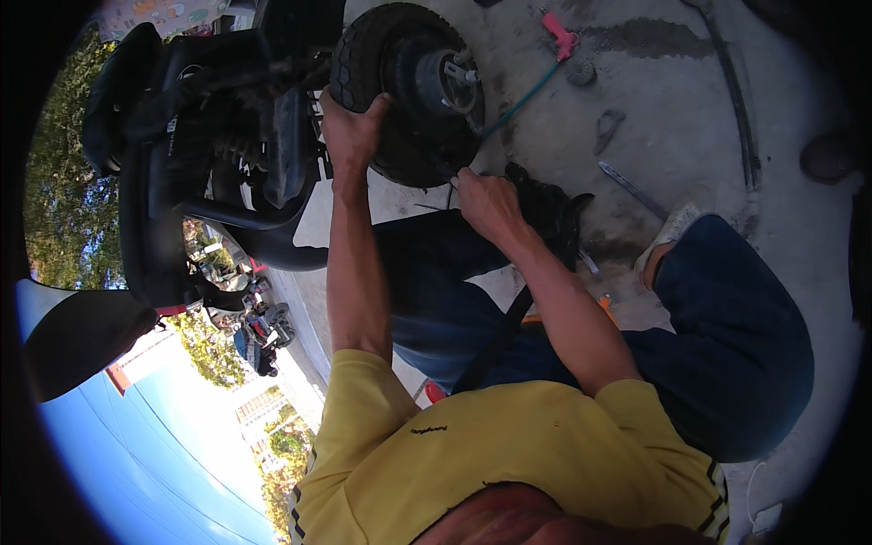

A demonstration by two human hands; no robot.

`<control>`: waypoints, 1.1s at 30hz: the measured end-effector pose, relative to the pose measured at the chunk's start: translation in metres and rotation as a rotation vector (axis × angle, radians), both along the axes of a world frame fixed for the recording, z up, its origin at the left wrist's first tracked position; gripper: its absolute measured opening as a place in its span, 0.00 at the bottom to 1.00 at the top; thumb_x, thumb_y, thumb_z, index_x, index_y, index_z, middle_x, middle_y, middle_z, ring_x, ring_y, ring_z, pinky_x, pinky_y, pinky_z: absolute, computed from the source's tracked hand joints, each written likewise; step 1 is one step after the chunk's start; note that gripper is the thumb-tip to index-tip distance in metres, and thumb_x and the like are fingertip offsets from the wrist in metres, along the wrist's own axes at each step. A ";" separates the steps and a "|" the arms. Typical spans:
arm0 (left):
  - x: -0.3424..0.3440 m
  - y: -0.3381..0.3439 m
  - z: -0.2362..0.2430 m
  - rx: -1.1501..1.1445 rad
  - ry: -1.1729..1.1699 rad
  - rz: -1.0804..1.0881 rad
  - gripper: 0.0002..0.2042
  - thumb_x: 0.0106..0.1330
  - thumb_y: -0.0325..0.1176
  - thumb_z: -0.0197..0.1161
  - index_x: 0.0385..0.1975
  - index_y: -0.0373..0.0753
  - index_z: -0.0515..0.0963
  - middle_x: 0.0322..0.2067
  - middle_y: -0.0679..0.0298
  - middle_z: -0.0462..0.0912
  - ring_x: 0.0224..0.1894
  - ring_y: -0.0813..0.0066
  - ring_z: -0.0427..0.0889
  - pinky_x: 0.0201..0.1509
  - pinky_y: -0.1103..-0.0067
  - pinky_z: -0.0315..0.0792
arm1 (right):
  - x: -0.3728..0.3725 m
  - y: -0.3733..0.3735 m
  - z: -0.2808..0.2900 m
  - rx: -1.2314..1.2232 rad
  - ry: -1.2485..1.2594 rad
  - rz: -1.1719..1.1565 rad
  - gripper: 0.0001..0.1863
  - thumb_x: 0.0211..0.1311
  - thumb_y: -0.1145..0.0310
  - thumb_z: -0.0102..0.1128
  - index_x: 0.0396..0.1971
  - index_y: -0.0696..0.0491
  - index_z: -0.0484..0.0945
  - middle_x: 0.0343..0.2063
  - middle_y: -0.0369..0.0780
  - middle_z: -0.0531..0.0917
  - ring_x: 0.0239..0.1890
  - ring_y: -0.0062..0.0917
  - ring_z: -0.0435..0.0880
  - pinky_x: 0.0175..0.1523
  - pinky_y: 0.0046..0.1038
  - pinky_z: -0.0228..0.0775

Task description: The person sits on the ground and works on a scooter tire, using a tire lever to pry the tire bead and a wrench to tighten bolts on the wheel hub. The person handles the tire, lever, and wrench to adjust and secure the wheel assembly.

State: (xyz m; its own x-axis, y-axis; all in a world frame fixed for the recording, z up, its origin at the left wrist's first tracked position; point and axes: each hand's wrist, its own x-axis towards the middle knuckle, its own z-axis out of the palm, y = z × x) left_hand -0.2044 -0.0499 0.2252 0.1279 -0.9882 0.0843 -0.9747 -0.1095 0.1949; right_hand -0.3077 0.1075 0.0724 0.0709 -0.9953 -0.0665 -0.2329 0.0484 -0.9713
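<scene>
Small dark lettering point(429, 430) is running across the yellow T-shirt point(518, 431); a pale marking point(171, 129), too small to read, is showing on the black scooter point(141, 204).

Head fisheye, looking down at hands point(352, 136), seemingly near

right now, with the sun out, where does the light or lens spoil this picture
All in the head view: the sky at lower left burns out to white toward the buildings; the scooter frame sinks into shade, losing detail; the wheel is dark too, where the right hand meets it; fisheye distortion bends things toward the rim, with black corners beyond.
</scene>
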 end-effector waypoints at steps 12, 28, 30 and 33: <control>0.004 0.080 -0.024 -0.211 -0.008 -0.112 0.48 0.64 0.44 0.74 0.73 0.23 0.49 0.67 0.35 0.58 0.70 0.38 0.60 0.76 0.56 0.56 | 0.025 -0.046 -0.002 -0.127 0.198 0.039 0.22 0.69 0.65 0.62 0.57 0.62 0.74 0.49 0.52 0.80 0.49 0.47 0.86 0.48 0.44 0.81; -0.001 0.035 -0.025 -0.179 0.040 0.137 0.44 0.60 0.51 0.74 0.63 0.21 0.62 0.49 0.32 0.81 0.52 0.35 0.83 0.58 0.59 0.76 | 0.005 -0.063 0.051 0.005 0.056 0.055 0.16 0.77 0.60 0.52 0.37 0.58 0.82 0.25 0.53 0.87 0.33 0.50 0.89 0.38 0.49 0.80; -0.003 0.028 -0.021 -0.156 0.053 0.123 0.43 0.60 0.51 0.74 0.62 0.21 0.63 0.49 0.31 0.81 0.52 0.35 0.83 0.58 0.59 0.76 | 0.003 -0.067 0.054 0.001 0.068 0.044 0.16 0.76 0.62 0.53 0.37 0.58 0.83 0.25 0.53 0.87 0.31 0.47 0.90 0.38 0.46 0.81; -0.005 0.027 -0.018 -0.174 0.021 0.110 0.42 0.60 0.51 0.74 0.60 0.21 0.64 0.48 0.31 0.81 0.51 0.35 0.83 0.57 0.59 0.76 | 0.007 -0.058 0.051 0.030 0.059 0.035 0.16 0.76 0.62 0.53 0.37 0.58 0.83 0.24 0.53 0.87 0.31 0.48 0.90 0.37 0.47 0.81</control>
